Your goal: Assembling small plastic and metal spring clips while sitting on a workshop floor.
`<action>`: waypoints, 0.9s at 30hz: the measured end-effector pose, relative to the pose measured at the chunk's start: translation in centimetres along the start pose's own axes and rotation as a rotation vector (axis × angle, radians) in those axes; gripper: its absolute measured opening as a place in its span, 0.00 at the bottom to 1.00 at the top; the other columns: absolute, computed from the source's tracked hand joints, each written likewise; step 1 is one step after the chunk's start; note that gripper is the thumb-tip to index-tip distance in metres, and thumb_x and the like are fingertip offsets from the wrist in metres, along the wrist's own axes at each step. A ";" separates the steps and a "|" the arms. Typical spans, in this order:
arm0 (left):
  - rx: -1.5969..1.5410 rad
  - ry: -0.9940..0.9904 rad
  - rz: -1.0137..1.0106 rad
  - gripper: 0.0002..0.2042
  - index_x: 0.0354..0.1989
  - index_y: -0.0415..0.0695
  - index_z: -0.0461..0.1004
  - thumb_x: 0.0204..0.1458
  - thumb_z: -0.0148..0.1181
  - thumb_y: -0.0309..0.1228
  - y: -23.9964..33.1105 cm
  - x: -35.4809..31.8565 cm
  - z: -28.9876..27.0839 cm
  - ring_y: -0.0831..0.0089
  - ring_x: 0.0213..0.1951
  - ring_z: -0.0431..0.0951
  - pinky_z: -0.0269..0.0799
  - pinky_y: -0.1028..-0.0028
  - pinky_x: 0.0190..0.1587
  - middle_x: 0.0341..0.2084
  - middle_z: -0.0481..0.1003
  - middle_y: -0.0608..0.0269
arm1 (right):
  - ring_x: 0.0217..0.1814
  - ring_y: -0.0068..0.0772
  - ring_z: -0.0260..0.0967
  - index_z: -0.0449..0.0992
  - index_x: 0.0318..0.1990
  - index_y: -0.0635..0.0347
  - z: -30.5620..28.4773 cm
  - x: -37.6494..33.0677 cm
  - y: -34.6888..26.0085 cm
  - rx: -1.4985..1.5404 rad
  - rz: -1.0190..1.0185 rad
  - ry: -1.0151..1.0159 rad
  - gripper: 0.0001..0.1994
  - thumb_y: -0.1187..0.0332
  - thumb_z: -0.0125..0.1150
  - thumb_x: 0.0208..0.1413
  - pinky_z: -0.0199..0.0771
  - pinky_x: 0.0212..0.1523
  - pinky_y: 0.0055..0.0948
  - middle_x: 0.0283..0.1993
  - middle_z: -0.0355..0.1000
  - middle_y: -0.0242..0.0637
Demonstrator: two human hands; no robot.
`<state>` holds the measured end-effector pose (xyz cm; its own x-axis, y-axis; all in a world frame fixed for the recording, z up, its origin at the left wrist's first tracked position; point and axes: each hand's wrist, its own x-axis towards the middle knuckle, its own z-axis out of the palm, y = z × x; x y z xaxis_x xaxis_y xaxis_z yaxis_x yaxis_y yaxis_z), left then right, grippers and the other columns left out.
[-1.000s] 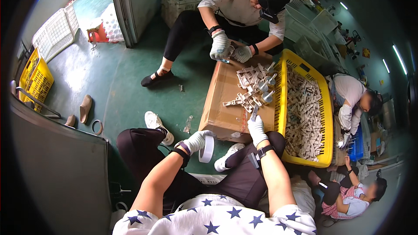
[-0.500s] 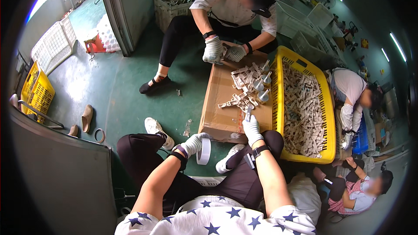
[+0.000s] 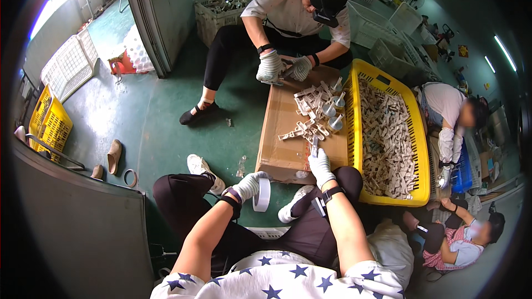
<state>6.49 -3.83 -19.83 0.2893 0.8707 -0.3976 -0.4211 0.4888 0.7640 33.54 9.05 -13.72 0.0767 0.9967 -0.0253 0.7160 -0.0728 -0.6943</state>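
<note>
My left hand (image 3: pixel 247 186), in a striped white glove, is closed on a roll of white tape (image 3: pixel 262 196) hanging in front of my knees. My right hand (image 3: pixel 321 168), gloved the same way, grips a small flat grey piece (image 3: pixel 315 146) at the near edge of a cardboard box (image 3: pixel 282 152). Just beyond that piece, a heap of beige clip-like plastic parts (image 3: pixel 310 102) lies on the box. Several small clear bottles (image 3: pixel 335 124) stand at the heap's right side.
A yellow crate (image 3: pixel 423 182) full of similar beige parts stands right of the box. Across the box sits a co-worker (image 3: pixel 299 5) handling a part with gloved hands. Two more people are at the right. Clogs (image 3: pixel 114 156) and a brown tape ring (image 3: pixel 130 177) lie on the floor at left.
The view has shifted slightly. Both my hands keep nearly the same place and hold, and the co-worker's hands across the box have barely moved.
</note>
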 end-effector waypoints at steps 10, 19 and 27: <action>-0.166 0.007 -0.078 0.06 0.39 0.33 0.75 0.55 0.55 0.22 0.3 0.0 -0.1 0.69 0.37 0.78 0.73 0.74 0.47 0.34 0.78 0.57 | 0.31 0.54 0.69 0.68 0.35 0.57 -0.1 -0.3 -0.7 -0.003 -0.027 0.006 0.09 0.64 0.57 0.52 0.69 0.34 0.44 0.29 0.71 0.50; 0.232 -0.031 0.114 0.08 0.42 0.34 0.75 0.56 0.55 0.21 0.2 -0.5 -0.1 0.71 0.38 0.78 0.73 0.73 0.48 0.37 0.78 0.59 | 0.38 0.65 0.70 0.69 0.39 0.57 -0.9 -0.8 -1.6 -0.041 -0.021 -0.044 0.11 0.60 0.52 0.55 0.69 0.39 0.53 0.34 0.73 0.57; 0.307 -0.045 0.146 0.21 0.48 0.46 0.76 0.47 0.57 0.09 -0.9 0.2 -1.2 0.75 0.40 0.75 0.71 0.72 0.47 0.37 0.78 0.68 | 0.38 0.64 0.70 0.69 0.39 0.56 -0.8 -0.7 -2.1 -0.058 0.006 -0.057 0.11 0.59 0.53 0.55 0.70 0.39 0.53 0.34 0.73 0.57</action>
<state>5.90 -4.03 -21.16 0.2858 0.9236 -0.2556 -0.1848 0.3148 0.9310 32.58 8.48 -11.69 0.0421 0.9965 -0.0715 0.7546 -0.0787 -0.6514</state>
